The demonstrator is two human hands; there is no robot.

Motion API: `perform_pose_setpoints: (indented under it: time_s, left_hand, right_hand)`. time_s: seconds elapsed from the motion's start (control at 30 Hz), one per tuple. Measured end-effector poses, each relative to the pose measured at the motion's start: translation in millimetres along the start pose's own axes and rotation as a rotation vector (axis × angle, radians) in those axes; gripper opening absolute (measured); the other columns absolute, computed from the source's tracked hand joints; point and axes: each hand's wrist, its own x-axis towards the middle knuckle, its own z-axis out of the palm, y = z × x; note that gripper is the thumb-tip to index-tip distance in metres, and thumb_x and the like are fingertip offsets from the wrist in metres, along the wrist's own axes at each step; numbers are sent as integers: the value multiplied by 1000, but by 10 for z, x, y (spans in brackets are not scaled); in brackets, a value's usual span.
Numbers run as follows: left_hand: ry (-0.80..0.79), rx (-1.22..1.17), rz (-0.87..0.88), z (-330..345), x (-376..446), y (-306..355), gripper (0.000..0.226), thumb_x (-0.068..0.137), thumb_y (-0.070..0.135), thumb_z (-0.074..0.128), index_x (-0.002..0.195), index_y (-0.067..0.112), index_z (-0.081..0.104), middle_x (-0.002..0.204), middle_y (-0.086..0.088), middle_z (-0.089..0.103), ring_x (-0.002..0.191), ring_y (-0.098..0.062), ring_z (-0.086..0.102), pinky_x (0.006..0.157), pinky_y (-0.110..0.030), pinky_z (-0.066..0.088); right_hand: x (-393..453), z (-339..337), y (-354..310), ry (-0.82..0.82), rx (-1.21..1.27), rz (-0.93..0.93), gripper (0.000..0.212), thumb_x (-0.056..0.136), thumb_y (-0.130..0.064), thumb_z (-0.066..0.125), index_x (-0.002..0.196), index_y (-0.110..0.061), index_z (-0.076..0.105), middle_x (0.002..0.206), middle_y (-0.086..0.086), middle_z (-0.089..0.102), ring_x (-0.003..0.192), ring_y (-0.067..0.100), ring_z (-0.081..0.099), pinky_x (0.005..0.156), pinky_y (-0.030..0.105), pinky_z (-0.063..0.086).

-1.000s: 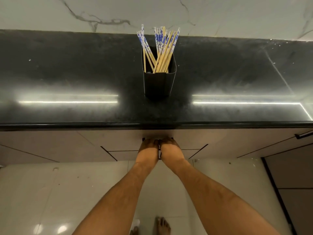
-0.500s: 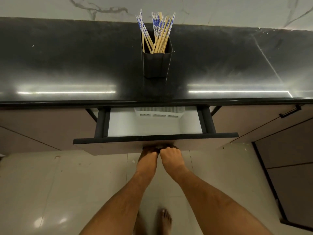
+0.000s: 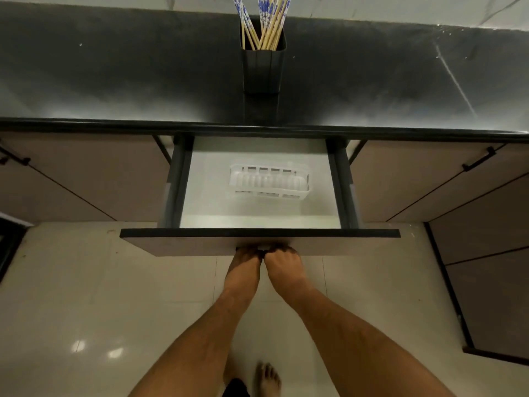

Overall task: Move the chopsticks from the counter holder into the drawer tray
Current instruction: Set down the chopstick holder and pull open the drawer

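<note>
Fingers (image 3: 259, 251) of both hands are curled under the lower edge of the drawer front (image 3: 200, 244), where they meet side by side at its middle; the fingertips are hidden beneath the panel, so what they catch on cannot be told. The left hand (image 3: 244, 263) and right hand (image 3: 283, 263) are both closed in a pulling grip.

The chopsticks (image 3: 266, 21) stand upright as a loose bundle in the black holder (image 3: 263, 70), which sits near the back edge of the counter (image 3: 114, 75), in line with the drawer's middle. Their upper ends run out of the top of the picture. Judgement: they are light, stiff, slender sticks, smooth and liable to slide against one another, so they are best gathered as a bunch just above the holder's rim and lifted straight up. A slack grip may let single sticks drop. The holder looks tall and narrow and may tip if the bundle is dragged sideways.

The white slotted tray (image 3: 269, 180) lies in the drawer (image 3: 206, 196), toward the back and right of centre, with its long side parallel to the drawer front. It appears empty. The drawer floor around it is bare.

Obstructions: none lie between holder and tray. The counter's front edge (image 3: 257, 130) overhangs the rear of the drawer, close to the tray's far side, so the chopsticks must likely be lowered in from the front. Both hands are occupied at present.
</note>
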Motion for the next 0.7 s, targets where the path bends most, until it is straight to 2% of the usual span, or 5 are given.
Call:
perform_pose_setpoints:
  time_s: [0.3, 0.4, 0.47, 0.57, 0.7]
  left_hand:
    - [5, 372, 187, 263, -609, -70, 51, 103, 12, 46, 151, 11, 30, 154, -14, 35, 147, -28, 30, 126, -37, 15]
    - [-153, 231, 277, 272, -744, -95, 42, 104, 26, 46, 146, 20, 44, 153, -5, 45, 140, -17, 43, 118, -25, 33]
    - [-96, 45, 237, 272, -874, -106, 36, 102, 37, 46, 137, 28, 56, 149, 0, 52, 131, -9, 53, 107, -21, 46]
    - [-83, 214, 344, 332, -857, -138, 45, 104, 27, 47, 148, 20, 43, 156, -5, 41, 142, -20, 40, 120, -30, 31]
    - [-33, 77, 136, 216, -1016, -36, 43, 104, 28, 50, 146, 21, 42, 149, -4, 46, 133, -20, 48, 113, -26, 34]
  right_hand:
    - [-574, 325, -170, 39, -22, -17, 33, 99, -13, 59, 132, -13, 62, 128, 11, 66, 119, 28, 61, 109, 37, 42]
    - [-667, 358, -211, 28, -41, -4, 30, 99, -11, 58, 128, -13, 65, 124, 10, 69, 114, 27, 63, 106, 36, 45]
    - [-715, 369, -229, 32, -40, -5, 28, 98, -11, 59, 125, -13, 66, 120, 10, 70, 110, 26, 65, 104, 36, 48]
    - [-777, 360, -236, 29, 0, -17, 27, 96, -8, 59, 121, -12, 68, 117, 11, 71, 107, 27, 66, 101, 37, 51]
    - [-920, 364, -233, 68, 62, -40, 30, 97, -7, 58, 126, -12, 66, 123, 11, 67, 106, 28, 65, 96, 37, 54]
